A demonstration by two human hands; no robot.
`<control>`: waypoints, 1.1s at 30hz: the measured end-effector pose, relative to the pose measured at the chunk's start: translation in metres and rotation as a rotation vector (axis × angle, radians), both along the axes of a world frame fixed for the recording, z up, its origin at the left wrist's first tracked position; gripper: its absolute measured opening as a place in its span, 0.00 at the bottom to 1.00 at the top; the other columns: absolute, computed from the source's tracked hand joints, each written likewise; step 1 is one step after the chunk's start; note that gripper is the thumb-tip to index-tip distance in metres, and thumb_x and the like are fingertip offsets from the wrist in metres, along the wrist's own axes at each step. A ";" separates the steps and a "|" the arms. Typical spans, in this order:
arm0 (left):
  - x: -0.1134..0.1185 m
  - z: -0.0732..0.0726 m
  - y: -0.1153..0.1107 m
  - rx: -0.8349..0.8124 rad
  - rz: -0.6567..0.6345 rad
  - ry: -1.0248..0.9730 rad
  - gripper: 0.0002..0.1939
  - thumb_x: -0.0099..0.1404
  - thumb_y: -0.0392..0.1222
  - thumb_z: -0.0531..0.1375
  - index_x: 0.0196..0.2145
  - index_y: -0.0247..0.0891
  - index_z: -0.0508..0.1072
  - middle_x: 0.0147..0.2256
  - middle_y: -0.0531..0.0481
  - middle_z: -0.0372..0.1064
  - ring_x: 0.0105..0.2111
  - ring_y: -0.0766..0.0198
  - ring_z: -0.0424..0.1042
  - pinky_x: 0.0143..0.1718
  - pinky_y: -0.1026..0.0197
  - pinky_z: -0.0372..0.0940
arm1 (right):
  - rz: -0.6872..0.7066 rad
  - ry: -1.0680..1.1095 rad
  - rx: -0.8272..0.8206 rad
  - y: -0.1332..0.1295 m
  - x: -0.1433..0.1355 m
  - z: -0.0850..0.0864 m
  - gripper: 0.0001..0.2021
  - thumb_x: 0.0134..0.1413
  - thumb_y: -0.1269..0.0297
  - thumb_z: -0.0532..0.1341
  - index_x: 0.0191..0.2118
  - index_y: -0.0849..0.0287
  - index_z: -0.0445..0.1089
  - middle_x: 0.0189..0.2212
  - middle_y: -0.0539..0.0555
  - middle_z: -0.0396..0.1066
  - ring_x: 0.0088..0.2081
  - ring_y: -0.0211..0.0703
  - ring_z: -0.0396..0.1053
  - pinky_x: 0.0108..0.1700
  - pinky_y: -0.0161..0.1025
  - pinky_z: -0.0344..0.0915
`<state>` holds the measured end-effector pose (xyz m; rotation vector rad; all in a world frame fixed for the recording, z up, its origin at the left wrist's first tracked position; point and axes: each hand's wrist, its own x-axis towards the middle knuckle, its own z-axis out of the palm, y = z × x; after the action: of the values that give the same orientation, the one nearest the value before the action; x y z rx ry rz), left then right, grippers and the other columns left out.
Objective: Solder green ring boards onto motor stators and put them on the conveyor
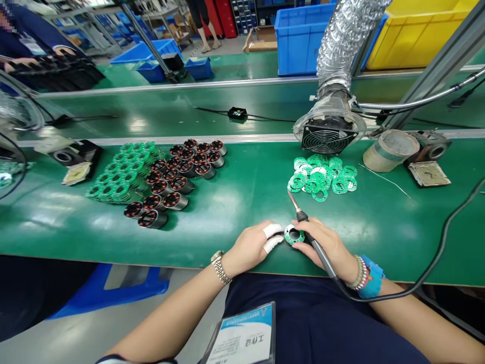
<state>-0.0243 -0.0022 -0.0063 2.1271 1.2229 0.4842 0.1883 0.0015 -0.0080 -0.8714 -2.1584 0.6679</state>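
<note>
A green and white ring-shaped circuit board (288, 239) is near the table's front edge, between my two hands. My left hand (254, 246), with white covers on two fingertips, pinches at its left side; a dark bit shows between those fingertips, too small to make out. A soldering iron (317, 248) lies in my right hand (330, 243), its tip pointing up and away from me. The thumb and a finger of that hand also touch the board's right side. Beyond the tip lies a loose pile of similar ring boards (320, 174).
Motor stators (176, 200) stand in rows on the left, beside stacked green boards (121, 172). A fume duct with fan (328, 139) hangs behind the pile. A round tub (392, 151) and soldering stand (430, 172) sit right. The iron's cable (435, 268) loops right. Another person works at far left.
</note>
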 end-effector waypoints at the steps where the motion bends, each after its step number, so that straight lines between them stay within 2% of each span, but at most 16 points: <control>1: -0.003 -0.001 0.000 0.109 -0.047 0.065 0.11 0.66 0.41 0.50 0.42 0.38 0.68 0.38 0.46 0.69 0.36 0.61 0.69 0.38 0.59 0.65 | -0.003 -0.002 -0.007 0.000 0.000 0.000 0.14 0.55 0.67 0.59 0.48 0.56 0.61 0.43 0.57 0.70 0.42 0.44 0.68 0.44 0.42 0.68; 3: -0.008 -0.003 0.001 0.238 -0.112 0.151 0.11 0.66 0.38 0.49 0.42 0.38 0.68 0.40 0.44 0.70 0.38 0.60 0.69 0.37 0.60 0.65 | -0.007 -0.005 -0.017 0.000 0.000 -0.001 0.14 0.55 0.67 0.59 0.48 0.56 0.61 0.43 0.57 0.70 0.42 0.45 0.68 0.44 0.43 0.68; 5: -0.007 -0.004 0.002 0.289 -0.140 0.189 0.11 0.64 0.35 0.49 0.40 0.37 0.69 0.39 0.44 0.70 0.37 0.60 0.69 0.35 0.62 0.65 | -0.005 -0.001 -0.020 0.000 0.000 -0.001 0.15 0.55 0.68 0.59 0.48 0.56 0.60 0.43 0.57 0.70 0.42 0.45 0.68 0.44 0.43 0.67; 8: 0.002 -0.001 0.003 0.199 -0.086 0.137 0.08 0.62 0.36 0.50 0.34 0.36 0.69 0.35 0.45 0.69 0.33 0.62 0.68 0.32 0.63 0.64 | 0.001 0.003 -0.020 0.000 0.000 -0.002 0.15 0.54 0.68 0.60 0.48 0.56 0.60 0.43 0.57 0.70 0.43 0.45 0.68 0.44 0.42 0.67; 10: 0.012 0.002 0.003 -0.023 0.042 -0.017 0.08 0.61 0.37 0.50 0.27 0.36 0.66 0.27 0.48 0.66 0.26 0.65 0.66 0.28 0.64 0.63 | 0.001 -0.002 -0.021 0.000 0.000 -0.002 0.15 0.55 0.67 0.59 0.48 0.56 0.60 0.43 0.57 0.70 0.42 0.45 0.68 0.44 0.42 0.67; 13: 0.022 0.007 0.001 -0.608 0.261 -0.393 0.10 0.60 0.40 0.49 0.22 0.37 0.60 0.18 0.54 0.58 0.17 0.70 0.60 0.18 0.68 0.58 | -0.001 -0.003 -0.017 0.000 0.001 -0.002 0.14 0.55 0.67 0.59 0.48 0.56 0.60 0.43 0.57 0.70 0.42 0.45 0.67 0.44 0.42 0.67; 15: 0.021 0.009 0.001 -0.939 0.318 -0.610 0.10 0.59 0.43 0.52 0.23 0.36 0.61 0.18 0.56 0.58 0.16 0.71 0.60 0.14 0.70 0.56 | 0.001 0.004 -0.006 0.001 0.001 -0.002 0.14 0.55 0.68 0.59 0.48 0.56 0.60 0.43 0.57 0.70 0.42 0.45 0.68 0.44 0.42 0.67; 17: 0.017 0.010 0.002 -1.078 0.312 -0.726 0.12 0.56 0.46 0.58 0.25 0.34 0.63 0.21 0.54 0.60 0.18 0.71 0.64 0.14 0.71 0.58 | 0.002 0.011 0.006 0.001 0.000 -0.002 0.14 0.54 0.68 0.59 0.47 0.57 0.60 0.42 0.57 0.70 0.41 0.44 0.68 0.43 0.42 0.67; 21: 0.011 0.009 0.005 -1.060 0.330 -0.746 0.18 0.51 0.51 0.64 0.25 0.33 0.65 0.22 0.54 0.62 0.20 0.71 0.65 0.16 0.71 0.62 | 0.001 0.008 0.003 0.002 0.000 -0.001 0.15 0.54 0.67 0.60 0.47 0.57 0.60 0.42 0.57 0.70 0.40 0.43 0.67 0.41 0.41 0.67; 25: 0.020 0.006 0.007 -1.000 0.350 -0.652 0.21 0.49 0.54 0.64 0.24 0.34 0.63 0.19 0.55 0.62 0.17 0.72 0.64 0.16 0.70 0.62 | 0.010 0.002 0.002 0.002 0.000 -0.002 0.14 0.55 0.67 0.60 0.47 0.57 0.60 0.41 0.57 0.70 0.39 0.44 0.67 0.41 0.42 0.68; 30: 0.025 0.007 0.008 -0.843 0.367 -0.429 0.19 0.55 0.56 0.59 0.24 0.35 0.63 0.16 0.55 0.62 0.13 0.73 0.61 0.16 0.70 0.57 | 0.017 -0.002 0.007 0.003 0.000 -0.006 0.14 0.55 0.67 0.59 0.47 0.57 0.60 0.43 0.58 0.70 0.40 0.45 0.67 0.41 0.43 0.68; 33: 0.017 0.012 0.008 -0.681 0.298 -0.331 0.17 0.57 0.54 0.58 0.31 0.35 0.65 0.21 0.53 0.65 0.18 0.70 0.65 0.21 0.67 0.61 | 0.015 0.027 0.011 0.002 0.002 -0.006 0.16 0.53 0.66 0.61 0.48 0.57 0.60 0.45 0.59 0.69 0.44 0.47 0.67 0.45 0.45 0.68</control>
<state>-0.0077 0.0063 0.0057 1.2501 1.2808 0.4411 0.1907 0.0032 -0.0135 -0.8370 -2.1446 0.6707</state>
